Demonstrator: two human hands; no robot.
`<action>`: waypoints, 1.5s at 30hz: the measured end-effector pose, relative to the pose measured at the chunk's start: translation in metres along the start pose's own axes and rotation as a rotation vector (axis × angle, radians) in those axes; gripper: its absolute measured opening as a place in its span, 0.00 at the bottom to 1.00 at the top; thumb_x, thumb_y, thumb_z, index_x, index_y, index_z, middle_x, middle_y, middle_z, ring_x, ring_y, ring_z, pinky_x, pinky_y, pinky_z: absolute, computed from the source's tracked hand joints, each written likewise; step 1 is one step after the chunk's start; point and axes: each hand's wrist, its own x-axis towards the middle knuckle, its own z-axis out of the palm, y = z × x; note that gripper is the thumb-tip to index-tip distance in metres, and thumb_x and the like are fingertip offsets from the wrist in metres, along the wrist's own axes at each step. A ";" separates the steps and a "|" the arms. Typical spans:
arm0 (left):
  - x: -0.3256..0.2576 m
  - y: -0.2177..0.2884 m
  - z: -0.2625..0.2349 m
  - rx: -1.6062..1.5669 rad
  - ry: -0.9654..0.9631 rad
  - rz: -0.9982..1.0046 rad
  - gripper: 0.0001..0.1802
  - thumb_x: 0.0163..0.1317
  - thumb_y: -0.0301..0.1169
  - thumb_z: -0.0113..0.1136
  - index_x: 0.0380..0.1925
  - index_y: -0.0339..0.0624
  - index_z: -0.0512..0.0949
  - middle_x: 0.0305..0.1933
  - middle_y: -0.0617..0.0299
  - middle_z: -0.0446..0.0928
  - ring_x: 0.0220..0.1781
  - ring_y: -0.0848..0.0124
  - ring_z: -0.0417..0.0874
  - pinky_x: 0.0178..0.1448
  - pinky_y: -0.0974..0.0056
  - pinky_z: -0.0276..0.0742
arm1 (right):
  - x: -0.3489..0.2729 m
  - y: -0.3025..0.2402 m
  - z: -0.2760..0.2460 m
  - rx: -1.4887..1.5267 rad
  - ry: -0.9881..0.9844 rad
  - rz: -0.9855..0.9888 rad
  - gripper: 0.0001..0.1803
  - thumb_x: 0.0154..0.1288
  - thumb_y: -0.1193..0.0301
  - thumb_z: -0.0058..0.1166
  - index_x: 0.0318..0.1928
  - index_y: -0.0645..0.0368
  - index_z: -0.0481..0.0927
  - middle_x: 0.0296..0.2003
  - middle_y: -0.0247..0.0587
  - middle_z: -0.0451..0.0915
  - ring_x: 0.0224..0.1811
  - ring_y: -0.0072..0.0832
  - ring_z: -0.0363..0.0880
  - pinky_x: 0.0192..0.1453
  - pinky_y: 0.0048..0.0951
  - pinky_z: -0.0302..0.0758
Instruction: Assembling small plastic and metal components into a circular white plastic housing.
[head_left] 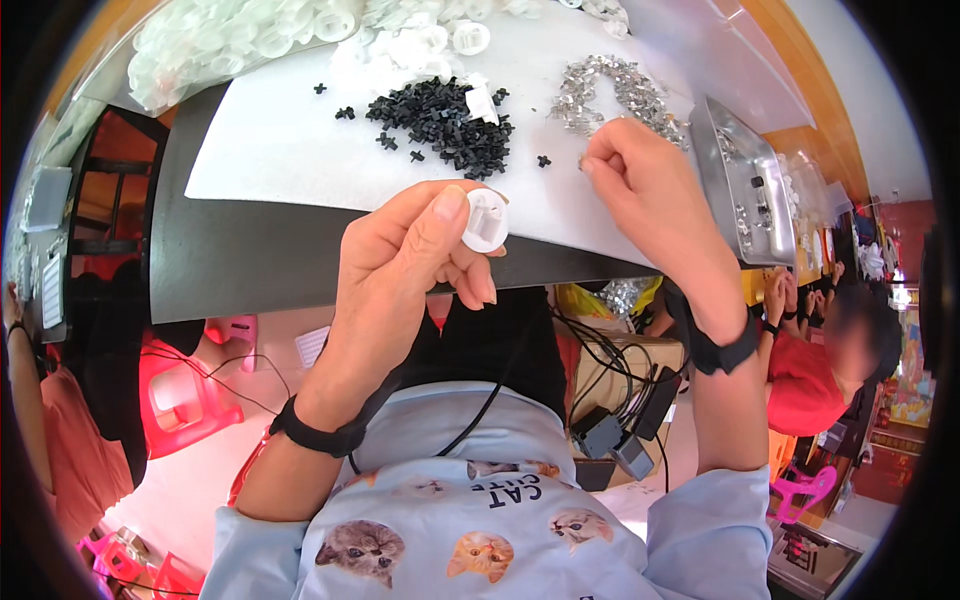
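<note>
My left hand [390,255] pinches a round white plastic cap [487,221] between thumb and forefinger, its hollow inside facing up. My right hand [645,180] is closed in a pinch beside a pile of small shiny metal pieces [640,92]; whatever sits between its fingertips is too small to make out. Between and beyond the hands lies a heap of small black cross-shaped parts [440,125], with a white plastic piece [482,103] resting on its right side. One loose black cross [543,161] lies left of my right fingertips.
White sheeting [270,150] covers part of the dark table [230,260]. Many translucent white caps [240,45] are piled at the back left. A metal tray [745,190] with small parts stands at the right. A person in red [815,375] sits farther right; cables [625,365] hang below the table.
</note>
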 end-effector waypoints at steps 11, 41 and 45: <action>0.000 -0.002 0.000 -0.022 0.013 -0.003 0.20 0.71 0.40 0.49 0.46 0.30 0.76 0.29 0.59 0.77 0.24 0.76 0.78 0.28 0.73 0.74 | -0.013 -0.059 0.003 0.745 -0.231 0.015 0.02 0.64 0.79 0.53 0.35 0.63 0.74 0.25 0.24 0.70 0.26 0.08 0.64 0.27 0.13 0.62; -0.001 -0.004 -0.004 -0.034 0.032 0.014 0.19 0.70 0.39 0.51 0.45 0.30 0.76 0.28 0.59 0.78 0.24 0.76 0.79 0.28 0.73 0.74 | -0.034 -0.066 0.017 0.266 0.021 -0.374 0.10 0.52 0.80 0.55 0.36 0.61 0.73 0.27 0.38 0.72 0.24 0.35 0.77 0.23 0.32 0.72; 0.000 -0.003 -0.002 -0.018 0.037 0.008 0.19 0.69 0.38 0.52 0.45 0.30 0.76 0.27 0.59 0.78 0.24 0.76 0.79 0.28 0.73 0.74 | -0.042 -0.065 0.024 0.131 0.084 -0.369 0.16 0.48 0.79 0.56 0.41 0.61 0.74 0.28 0.35 0.71 0.24 0.30 0.77 0.21 0.29 0.73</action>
